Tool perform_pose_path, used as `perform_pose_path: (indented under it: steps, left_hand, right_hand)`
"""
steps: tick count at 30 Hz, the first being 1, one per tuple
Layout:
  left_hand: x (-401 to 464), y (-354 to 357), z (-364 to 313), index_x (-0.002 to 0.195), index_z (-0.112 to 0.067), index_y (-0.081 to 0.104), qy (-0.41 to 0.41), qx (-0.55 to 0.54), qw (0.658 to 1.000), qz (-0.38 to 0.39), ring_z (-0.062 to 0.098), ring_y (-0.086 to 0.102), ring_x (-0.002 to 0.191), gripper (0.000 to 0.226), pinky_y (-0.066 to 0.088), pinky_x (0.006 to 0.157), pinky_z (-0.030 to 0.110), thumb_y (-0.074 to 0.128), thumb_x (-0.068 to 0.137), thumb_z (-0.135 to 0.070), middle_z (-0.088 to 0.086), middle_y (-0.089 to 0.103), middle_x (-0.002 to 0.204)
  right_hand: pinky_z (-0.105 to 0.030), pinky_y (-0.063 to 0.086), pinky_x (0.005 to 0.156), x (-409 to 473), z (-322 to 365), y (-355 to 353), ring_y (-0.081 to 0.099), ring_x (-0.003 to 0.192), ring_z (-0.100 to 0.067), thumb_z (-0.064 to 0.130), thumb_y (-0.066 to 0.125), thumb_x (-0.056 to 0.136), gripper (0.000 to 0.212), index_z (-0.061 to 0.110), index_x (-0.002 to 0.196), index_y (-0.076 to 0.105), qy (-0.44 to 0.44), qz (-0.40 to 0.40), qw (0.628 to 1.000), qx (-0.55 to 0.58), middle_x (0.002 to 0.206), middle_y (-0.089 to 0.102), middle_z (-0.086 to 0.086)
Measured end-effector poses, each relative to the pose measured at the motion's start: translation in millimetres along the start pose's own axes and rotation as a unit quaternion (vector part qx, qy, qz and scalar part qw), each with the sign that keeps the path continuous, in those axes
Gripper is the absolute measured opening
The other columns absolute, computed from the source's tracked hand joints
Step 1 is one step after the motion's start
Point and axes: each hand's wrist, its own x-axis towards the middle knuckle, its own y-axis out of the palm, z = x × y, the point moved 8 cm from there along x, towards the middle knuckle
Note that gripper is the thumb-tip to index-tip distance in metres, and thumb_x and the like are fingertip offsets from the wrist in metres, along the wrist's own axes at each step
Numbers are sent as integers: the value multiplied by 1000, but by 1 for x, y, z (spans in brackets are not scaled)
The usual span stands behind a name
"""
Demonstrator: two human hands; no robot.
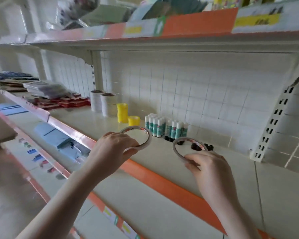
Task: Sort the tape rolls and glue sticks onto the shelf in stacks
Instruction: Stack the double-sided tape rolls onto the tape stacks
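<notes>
Head view, looking down, close to shelf (162,163).

Both forearms were bare to the frame's lower edge, with no sleeve showing. The left hand (110,149) and right hand (212,171) wore nothing; the fingernails looked short and plain.

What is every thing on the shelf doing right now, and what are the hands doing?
left hand: grips a thin tape roll, held above the shelf.
right hand: pinches another thin tape roll.
white tape stacks: standing upright.
yellow rolls: stacked, one short pile beside.
glue sticks: upright, grouped together.
</notes>
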Motion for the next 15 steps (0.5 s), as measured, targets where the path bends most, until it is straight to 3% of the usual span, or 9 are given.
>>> perform_pose_path:
  steps: [11,15]
  left_hand:
    - [26,-9,193,76,-21,71,-31,37,999,-17,26,65,63,15,54,61,41,63,70,-32,-3,69,68]
    - [49,-19,247,72,-19,72,-13,47,998,-30,22,63,57,11,53,53,32,66,67,-28,-2,67,63]
  right_hand:
    - [-32,44,52,123,85,139,58,58,-29,6,83,62,16,14,65,70,-42,-22,998,32,60,63,-3]
    - [-33,45,55,172,113,179,61,62,-31,10,83,64,14,15,66,70,-49,-18,998,33,60,64,-4]
